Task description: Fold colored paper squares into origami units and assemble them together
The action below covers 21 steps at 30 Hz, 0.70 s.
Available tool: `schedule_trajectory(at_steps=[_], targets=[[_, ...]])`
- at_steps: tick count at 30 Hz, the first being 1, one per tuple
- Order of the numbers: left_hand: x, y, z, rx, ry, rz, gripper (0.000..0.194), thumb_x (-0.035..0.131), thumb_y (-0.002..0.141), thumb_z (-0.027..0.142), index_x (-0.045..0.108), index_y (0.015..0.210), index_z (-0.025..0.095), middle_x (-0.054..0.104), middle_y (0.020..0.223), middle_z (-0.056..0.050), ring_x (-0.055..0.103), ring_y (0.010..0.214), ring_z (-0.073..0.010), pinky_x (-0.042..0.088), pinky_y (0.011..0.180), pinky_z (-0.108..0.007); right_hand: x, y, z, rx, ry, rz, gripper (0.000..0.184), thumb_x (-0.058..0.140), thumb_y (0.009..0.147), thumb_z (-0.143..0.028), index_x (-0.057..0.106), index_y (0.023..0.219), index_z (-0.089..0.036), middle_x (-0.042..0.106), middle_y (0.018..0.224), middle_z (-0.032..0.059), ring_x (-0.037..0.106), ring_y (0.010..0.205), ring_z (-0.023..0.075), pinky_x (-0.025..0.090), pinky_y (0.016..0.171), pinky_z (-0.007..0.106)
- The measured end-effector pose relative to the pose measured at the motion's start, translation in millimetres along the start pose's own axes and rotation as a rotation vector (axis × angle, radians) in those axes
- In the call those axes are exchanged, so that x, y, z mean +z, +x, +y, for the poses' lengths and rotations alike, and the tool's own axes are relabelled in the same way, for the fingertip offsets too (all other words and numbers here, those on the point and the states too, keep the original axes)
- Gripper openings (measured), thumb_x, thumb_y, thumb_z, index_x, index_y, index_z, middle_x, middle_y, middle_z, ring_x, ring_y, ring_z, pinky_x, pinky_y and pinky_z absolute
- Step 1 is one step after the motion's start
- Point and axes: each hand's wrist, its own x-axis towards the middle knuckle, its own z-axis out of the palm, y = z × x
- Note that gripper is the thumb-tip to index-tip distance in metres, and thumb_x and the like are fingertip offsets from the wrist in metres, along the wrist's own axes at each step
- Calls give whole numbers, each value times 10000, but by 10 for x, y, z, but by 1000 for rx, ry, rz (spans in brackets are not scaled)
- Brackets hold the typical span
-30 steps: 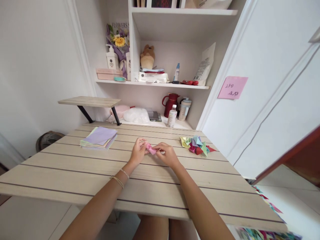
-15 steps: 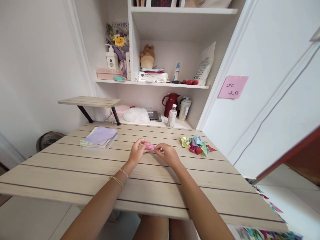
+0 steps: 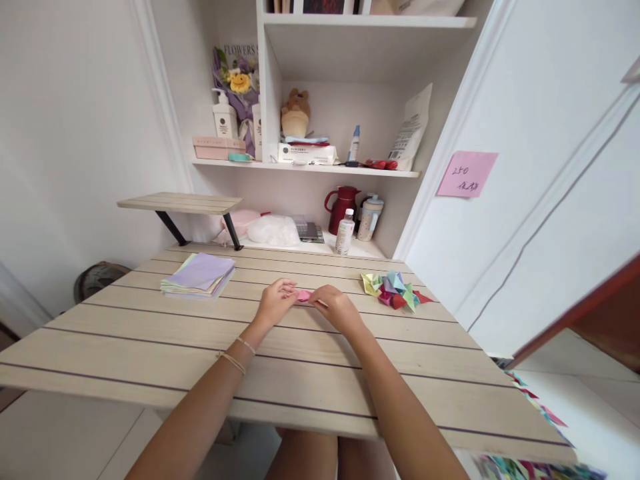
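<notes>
A small piece of pink folded paper [image 3: 303, 296] lies between my hands, low over the middle of the wooden table. My left hand [image 3: 277, 303], with bracelets on the wrist, pinches its left end, the other fingers loosely curled. From the right, my right hand [image 3: 336, 308] holds the other end between thumb and fingertips. My fingers partly cover the paper, so its exact folds cannot be made out. To the right sits a pile of colourful folded paper pieces [image 3: 393, 291]. A stack of square paper sheets [image 3: 199, 275], purple on top, lies to the left.
The slatted wooden table [image 3: 150, 333] spans the front. At its back left stands a small raised shelf [image 3: 180, 203] on black legs. Behind are a plastic bottle [image 3: 345, 232], a red jug [image 3: 342, 209] and a tumbler [image 3: 369, 219]. More colourful folded paper [image 3: 540, 468] lies below the right edge.
The pink paper now looks flatter and sits slightly further right. My left hand's fingers have shifted around its left end; my right hand has barely moved.
</notes>
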Motion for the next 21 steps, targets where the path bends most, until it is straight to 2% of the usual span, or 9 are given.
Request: schedule_trajectory(at_steps=[3, 5, 8, 14, 18, 21], targets=[[2, -30, 31, 4, 69, -141, 204, 647, 625, 291, 668, 775, 154, 685, 759, -81, 636, 703, -198, 496, 663, -293, -5, 4, -11, -38, -66, -60, 138, 498, 810, -163, 627, 802, -211, 641, 816, 53, 562, 822, 170, 439, 703, 261], [0, -53, 45, 14, 118, -193, 145, 636, 630, 297, 682, 699, 178, 690, 711, -62, 634, 664, -201, 493, 640, -293, -16, 11, -23, -50, -119, -110, 142, 507, 803, -165, 636, 777, -217, 644, 775, 49, 559, 810, 171, 431, 681, 250], [-13, -70, 59, 41, 169, -181, 84, 642, 616, 267, 689, 641, 203, 688, 659, -42, 628, 635, -204, 477, 618, -285, -28, 19, -30, -19, -172, -141, 122, 543, 778, -165, 646, 753, -226, 643, 730, 43, 557, 788, 176, 418, 635, 238], [-40, -59, 83, 95, 245, -177, 77, 620, 621, 205, 696, 621, 218, 688, 649, -31, 621, 623, -201, 461, 603, -279, -7, 9, 8, 98, -146, -110, 118, 559, 773, -183, 656, 794, -247, 633, 729, 31, 579, 738, 162, 416, 629, 234], [-23, -56, 90, 72, 132, -162, 72, 643, 613, 242, 696, 653, 213, 692, 680, -38, 628, 645, -205, 485, 633, -292, -16, 0, 34, 110, -40, -68, 105, 563, 779, -218, 659, 808, -250, 644, 737, 28, 586, 766, 167, 435, 693, 256], [-1, -52, 76, -11, 15, -143, 185, 661, 617, 303, 691, 758, 188, 695, 779, -70, 639, 714, -215, 503, 646, -299, -28, -1, 44, 135, 15, -12, 110, 554, 784, -225, 655, 824, -248, 657, 783, 29, 584, 795, 177, 446, 724, 288]])
